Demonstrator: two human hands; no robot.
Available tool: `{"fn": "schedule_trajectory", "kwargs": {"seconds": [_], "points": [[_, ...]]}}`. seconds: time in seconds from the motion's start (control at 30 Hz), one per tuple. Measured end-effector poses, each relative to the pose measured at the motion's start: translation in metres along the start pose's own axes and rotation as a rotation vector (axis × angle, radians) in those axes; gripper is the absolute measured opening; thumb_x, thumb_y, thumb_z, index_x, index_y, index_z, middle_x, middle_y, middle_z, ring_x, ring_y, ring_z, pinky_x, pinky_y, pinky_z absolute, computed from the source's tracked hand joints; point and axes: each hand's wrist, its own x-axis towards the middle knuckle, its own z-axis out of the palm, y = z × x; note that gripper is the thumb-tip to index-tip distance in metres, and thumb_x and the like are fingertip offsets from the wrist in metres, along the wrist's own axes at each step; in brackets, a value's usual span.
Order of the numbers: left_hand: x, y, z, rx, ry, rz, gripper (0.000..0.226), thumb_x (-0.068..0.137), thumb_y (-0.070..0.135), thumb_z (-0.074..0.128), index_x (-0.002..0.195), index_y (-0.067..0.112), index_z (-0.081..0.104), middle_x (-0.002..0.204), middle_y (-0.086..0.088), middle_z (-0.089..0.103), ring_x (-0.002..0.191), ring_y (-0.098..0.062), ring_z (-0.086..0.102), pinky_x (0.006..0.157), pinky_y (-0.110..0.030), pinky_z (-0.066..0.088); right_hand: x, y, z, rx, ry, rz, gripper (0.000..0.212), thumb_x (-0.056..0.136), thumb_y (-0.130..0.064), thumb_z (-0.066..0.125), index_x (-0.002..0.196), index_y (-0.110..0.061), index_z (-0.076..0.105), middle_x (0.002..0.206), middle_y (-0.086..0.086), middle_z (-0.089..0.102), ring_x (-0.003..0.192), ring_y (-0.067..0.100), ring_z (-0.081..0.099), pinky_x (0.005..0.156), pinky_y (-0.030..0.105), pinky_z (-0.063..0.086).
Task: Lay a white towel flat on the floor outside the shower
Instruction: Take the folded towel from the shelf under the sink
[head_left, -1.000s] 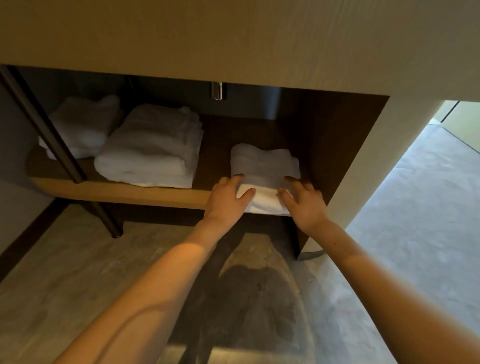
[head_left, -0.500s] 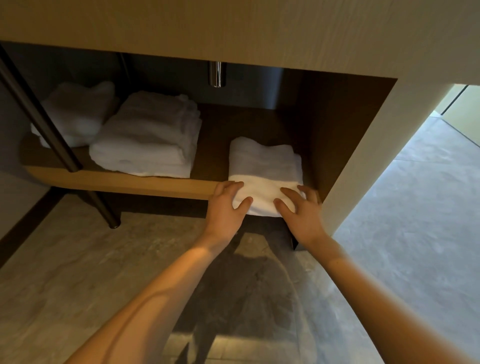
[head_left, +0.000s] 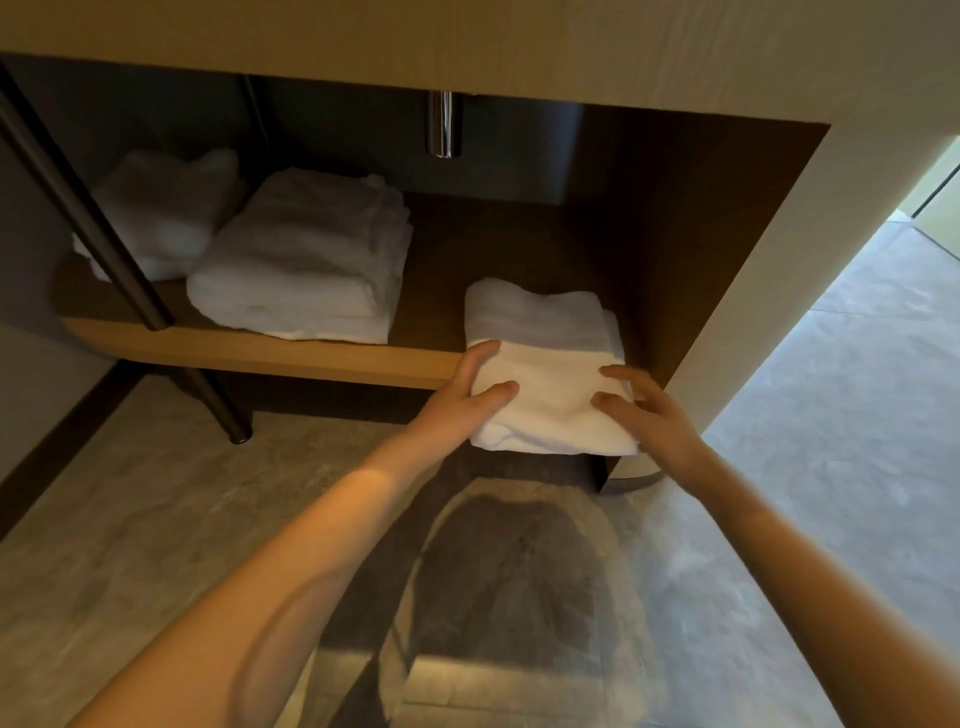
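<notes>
A folded white towel (head_left: 550, 379) lies at the right end of the wooden shelf (head_left: 270, 351) under the vanity, its front half sticking out past the shelf edge. My left hand (head_left: 467, 395) grips the towel's left side, thumb on top and fingers underneath. On the towel's right side my right hand (head_left: 644, 410) holds it, fingers over the top surface. Both forearms reach in from the bottom of the view.
Two more stacks of folded white towels (head_left: 306, 270) (head_left: 166, 208) sit further left on the shelf. A dark metal leg (head_left: 104, 244) crosses at the left. A chrome pipe (head_left: 441, 124) hangs above. Grey stone floor (head_left: 841, 415) stretches to the right.
The folded towel has slid forward off the shelf edge toward me, with both hands drawing back and staying on its sides.
</notes>
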Motion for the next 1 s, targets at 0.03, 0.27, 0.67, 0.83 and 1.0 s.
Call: {"fn": "schedule_trajectory", "kwargs": {"seconds": [0.03,0.27,0.67,0.83,1.0], "points": [[0.004,0.0,-0.001,-0.006,-0.019,-0.028,0.052,0.095,0.043,0.057,0.137,0.051,0.028,0.144,0.018,0.032,0.13,-0.012,0.038,0.099,-0.027,0.044,0.004,-0.001,-0.004,0.005,-0.027,0.009,0.035,0.094,-0.034,0.061,0.126,-0.041,0.046,0.135,-0.007,0.037,0.125,0.024,0.041,0.094,0.032,0.048],[0.002,-0.007,-0.005,-0.144,-0.097,-0.17,0.064,0.085,0.035,0.069,0.125,0.066,0.031,0.121,0.021,0.039,0.104,-0.008,0.049,0.058,-0.013,0.053,0.014,0.013,-0.014,0.116,-0.26,-0.005,0.065,0.088,-0.019,0.07,0.136,-0.047,0.036,0.138,-0.006,0.034,0.125,0.023,0.039,0.098,0.04,0.052],[-0.054,-0.004,0.008,-0.085,0.019,-0.285,0.046,0.083,0.037,0.069,0.111,0.06,0.041,0.118,0.018,0.043,0.104,-0.009,0.047,0.071,-0.027,0.049,-0.047,0.026,0.005,0.273,-0.171,0.115,0.066,0.073,-0.021,0.083,0.122,-0.054,0.053,0.128,-0.015,0.041,0.113,0.016,0.047,0.077,0.031,0.057],[-0.111,0.05,0.004,-0.149,0.033,-0.279,0.048,0.088,0.005,0.066,0.128,0.024,0.046,0.121,0.009,0.048,0.101,0.0,0.054,0.072,-0.009,0.05,-0.105,-0.027,-0.004,0.239,-0.174,0.241,0.068,0.069,-0.02,0.086,0.117,-0.059,0.055,0.122,-0.025,0.043,0.109,0.007,0.047,0.064,0.011,0.053],[-0.176,0.149,-0.003,-0.171,0.035,-0.419,0.051,0.09,0.005,0.066,0.134,0.018,0.043,0.117,0.001,0.052,0.101,-0.012,0.056,0.071,-0.018,0.054,-0.175,-0.111,-0.037,0.235,-0.218,0.316,0.067,0.072,-0.018,0.084,0.116,-0.059,0.055,0.123,-0.021,0.046,0.111,0.01,0.048,0.09,0.036,0.053]]}}
